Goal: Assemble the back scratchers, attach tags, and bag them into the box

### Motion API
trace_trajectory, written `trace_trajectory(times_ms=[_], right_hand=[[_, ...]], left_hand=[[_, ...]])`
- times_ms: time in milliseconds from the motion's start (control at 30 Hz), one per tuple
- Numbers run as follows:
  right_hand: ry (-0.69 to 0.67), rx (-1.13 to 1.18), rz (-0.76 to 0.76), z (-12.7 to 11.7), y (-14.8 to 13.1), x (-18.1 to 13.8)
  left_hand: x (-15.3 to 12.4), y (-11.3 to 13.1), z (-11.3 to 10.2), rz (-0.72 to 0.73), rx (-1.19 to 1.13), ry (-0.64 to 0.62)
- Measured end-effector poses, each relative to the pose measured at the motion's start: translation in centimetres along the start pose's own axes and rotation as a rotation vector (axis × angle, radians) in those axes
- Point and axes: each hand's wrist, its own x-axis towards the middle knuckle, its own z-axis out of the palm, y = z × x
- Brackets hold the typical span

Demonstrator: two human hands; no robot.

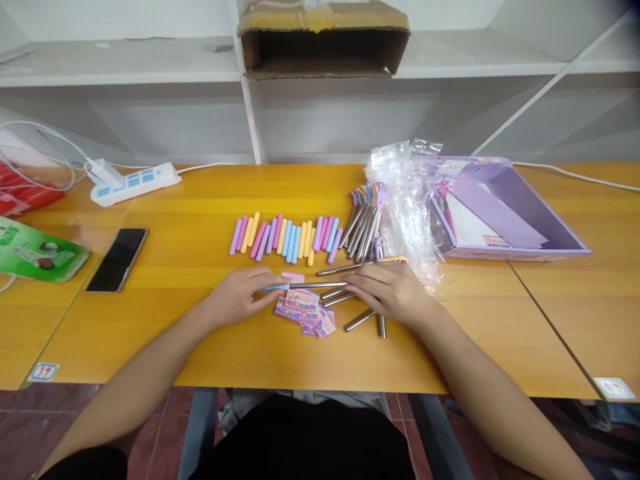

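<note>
Metal rod (317, 285) spans the gap between our hands, over the worktop (190, 353). To its right on the worktop are an open purple box (520, 253) and a clear plastic bag (407, 220) beside it. Our right hand (395, 290) has its fingertips closed on the bare end; our left hand (243, 293) pinches the blue sleeve (277, 287) at the other. We judge it light, stiff and slick, the sleeve giving surer hold. Small cards (303, 300) lie beneath.
</note>
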Motion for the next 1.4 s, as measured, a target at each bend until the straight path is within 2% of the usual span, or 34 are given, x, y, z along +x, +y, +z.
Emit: trace_trajectory(times_ms=[233,400,467,567,633,867,933,1067,1233,1400], right_hand=[[0.013,0.043,0.022,0.5,-0.4,-0.1],[0.032,0.110,0.011,0.3,-0.7,0.5],[0.101,0.198,0.063,-0.3,-0.5,1.0],[0.244,0.308,0.232,-1.3,0.0,1.9],[0.279,0.347,0.316,-1.5,0.1,2.6],[0.331,0.385,0.434,1.7,-0.9,2.4],[0.281,0.399,0.420,2.2,-1.3,2.0],[0.093,0.421,0.329,2.2,-1.7,1.8],[0.068,0.379,0.287,2.1,-2.4,1.9],[-0.009,0.394,0.238,2.8,-3.9,1.8]], left_hand=[[-0.1,0.5,0.3,0.045,0.038,-0.011],[0.0,0.9,0.5,0.034,-0.021,0.022],[0.2,0.9,0.3,0.012,-0.060,0.061],[0.3,0.6,-0.3,-0.054,-0.097,0.133],[0.3,0.3,-0.6,-0.087,-0.106,0.162],[0.3,0.2,0.1,-0.093,-0.084,0.214],[0.5,0.5,0.3,-0.044,-0.060,0.232],[0.4,1.2,0.6,0.025,0.005,0.202],[0.0,2.0,0.8,0.102,0.058,0.172],[0.1,1.8,1.1,0.093,0.027,0.189]])
